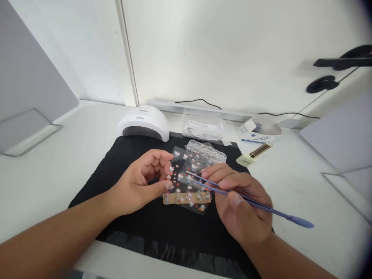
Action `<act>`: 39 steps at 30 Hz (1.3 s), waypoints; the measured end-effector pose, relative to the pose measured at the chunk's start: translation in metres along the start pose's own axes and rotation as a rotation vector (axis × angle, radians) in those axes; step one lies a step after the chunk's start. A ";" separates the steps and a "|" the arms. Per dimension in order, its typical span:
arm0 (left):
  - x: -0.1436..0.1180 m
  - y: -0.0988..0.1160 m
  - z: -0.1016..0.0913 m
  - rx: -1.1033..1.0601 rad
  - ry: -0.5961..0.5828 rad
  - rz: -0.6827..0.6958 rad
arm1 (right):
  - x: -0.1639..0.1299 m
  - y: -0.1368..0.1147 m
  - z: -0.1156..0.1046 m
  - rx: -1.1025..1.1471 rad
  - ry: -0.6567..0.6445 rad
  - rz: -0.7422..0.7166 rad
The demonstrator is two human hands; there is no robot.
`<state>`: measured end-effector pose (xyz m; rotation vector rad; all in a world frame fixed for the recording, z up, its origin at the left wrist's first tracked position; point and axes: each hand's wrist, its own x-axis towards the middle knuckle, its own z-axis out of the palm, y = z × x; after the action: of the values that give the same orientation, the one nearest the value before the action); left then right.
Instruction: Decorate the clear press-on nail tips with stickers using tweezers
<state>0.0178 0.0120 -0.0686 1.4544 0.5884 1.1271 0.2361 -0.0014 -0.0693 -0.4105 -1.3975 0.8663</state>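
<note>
My right hand (244, 201) grips a pair of long blue tweezers (258, 203) between thumb and fingers. Slightly apart, the tweezer tips point left over a clear sheet of cartoon cat stickers (180, 170). My left hand (142, 178) curves at that sheet's left edge, thumb and index finger apart; I make out nothing between them. A brown strip (173, 199) bearing clear nail tips shows at the near end of the sheet. Behind my right hand, a clear compartment case (206, 151) of small decorations rests beside a second sticker sheet.
A black mat (139, 232) covers the middle of the white table (305, 186). Along the back stand a white nail lamp (145, 120), a clear tray of packets (203, 128) and an opened white box (258, 133). A pale bottle with a gold cap (254, 154) lies at right.
</note>
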 end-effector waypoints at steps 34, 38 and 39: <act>0.000 0.006 0.005 0.050 0.206 -0.112 | 0.002 0.001 -0.005 -0.058 0.027 -0.026; 0.000 0.007 0.006 0.057 0.172 -0.090 | 0.006 -0.003 -0.009 -0.034 -0.002 -0.011; -0.001 0.007 0.006 0.055 0.155 -0.084 | 0.007 -0.004 -0.010 -0.026 -0.031 0.004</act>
<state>0.0209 0.0071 -0.0611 1.3840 0.7875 1.1724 0.2464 0.0038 -0.0632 -0.4218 -1.4383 0.8614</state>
